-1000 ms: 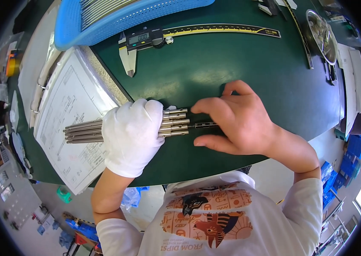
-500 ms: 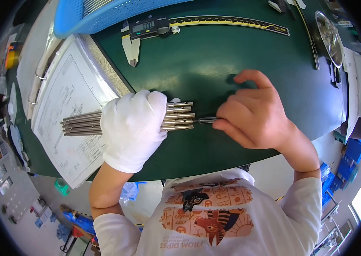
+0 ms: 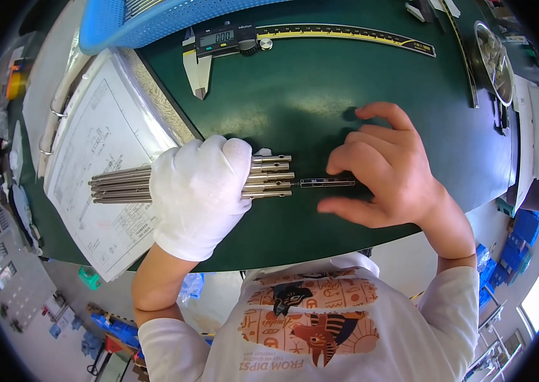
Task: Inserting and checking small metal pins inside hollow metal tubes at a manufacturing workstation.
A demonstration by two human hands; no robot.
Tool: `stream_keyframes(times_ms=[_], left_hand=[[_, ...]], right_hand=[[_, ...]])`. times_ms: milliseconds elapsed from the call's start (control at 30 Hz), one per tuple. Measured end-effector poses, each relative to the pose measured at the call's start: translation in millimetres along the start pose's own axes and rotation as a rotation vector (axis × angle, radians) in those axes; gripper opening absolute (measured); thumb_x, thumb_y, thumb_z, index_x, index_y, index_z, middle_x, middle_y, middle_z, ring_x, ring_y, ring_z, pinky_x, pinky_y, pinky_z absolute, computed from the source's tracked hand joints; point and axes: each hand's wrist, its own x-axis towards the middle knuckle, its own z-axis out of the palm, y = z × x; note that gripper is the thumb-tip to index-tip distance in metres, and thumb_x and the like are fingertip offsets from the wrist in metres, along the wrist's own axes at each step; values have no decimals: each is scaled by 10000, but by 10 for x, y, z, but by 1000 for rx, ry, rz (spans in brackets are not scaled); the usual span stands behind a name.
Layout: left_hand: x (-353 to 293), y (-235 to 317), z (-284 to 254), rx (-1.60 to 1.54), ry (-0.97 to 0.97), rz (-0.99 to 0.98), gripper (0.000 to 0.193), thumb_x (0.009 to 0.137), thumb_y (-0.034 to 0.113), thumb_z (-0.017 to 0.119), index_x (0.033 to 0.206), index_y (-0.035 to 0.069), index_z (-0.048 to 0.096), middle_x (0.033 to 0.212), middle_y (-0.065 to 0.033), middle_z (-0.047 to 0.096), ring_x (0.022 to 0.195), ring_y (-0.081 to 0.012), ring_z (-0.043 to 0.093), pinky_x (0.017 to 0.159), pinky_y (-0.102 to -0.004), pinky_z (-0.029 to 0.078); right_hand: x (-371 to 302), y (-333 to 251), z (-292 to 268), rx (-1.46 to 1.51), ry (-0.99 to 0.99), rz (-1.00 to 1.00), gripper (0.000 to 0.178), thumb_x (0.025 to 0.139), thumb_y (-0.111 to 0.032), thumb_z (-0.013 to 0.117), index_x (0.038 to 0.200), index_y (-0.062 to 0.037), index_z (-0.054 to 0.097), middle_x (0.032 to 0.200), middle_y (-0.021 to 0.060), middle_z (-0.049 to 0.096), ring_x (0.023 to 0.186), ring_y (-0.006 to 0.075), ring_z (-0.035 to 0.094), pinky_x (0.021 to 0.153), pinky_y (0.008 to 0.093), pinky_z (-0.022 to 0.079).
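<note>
Watching a green table point(image 3: 295, 83) from my end. Ring-binder drawing point(image 3: 101, 153) open at left, blue basket point(image 3: 174, 30) beyond it, digital caliper point(image 3: 308, 32) across the far side. Steel rods point(image 3: 276, 176) bundled, partly over the drawing, near ends pointing right. White-gloved left hand point(image 3: 199, 194) clenched round them. Bare right hand point(image 3: 390, 175): thumb and forefinger parted, not pinching. Slim dark tool point(image 3: 327, 183) lies in that gap, tip at the rod ends; can't tell if inserted.
</note>
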Motion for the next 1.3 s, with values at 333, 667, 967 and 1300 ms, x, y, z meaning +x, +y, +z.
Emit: stream_keyframes(times_ms=[333,667,967,1300], left_hand=[[9,-14,11,-5,15,3,275,766,275,679,667,103,489,578,-56,485,514,-253,529,474,-388,413],[-10,45,14,-5,-17,-29,211,770,250,674,744,118,511,645,-56,512,602,-284,537,546,-421,386],[-64,-21,170,43,50,-20,246,752,220,683,707,105,470,591,-68,489,561,-312,507,525,-445,354],[2,23,41,92,11,3,256,803,313,658,653,147,533,584,-76,549,507,-299,551,475,-423,429]], right_hand=[[14,10,19,1,33,-4,238,708,-189,716,700,-89,500,545,16,475,509,203,510,757,378,442],[-79,28,32,6,49,-49,241,689,-234,713,825,-113,555,683,6,522,602,190,545,801,388,411],[-81,99,273,101,54,-95,228,796,-254,637,757,-81,495,639,32,484,581,214,520,858,377,386],[-84,179,346,154,96,-113,261,804,-271,623,783,-58,474,653,61,491,601,253,533,870,410,358]])
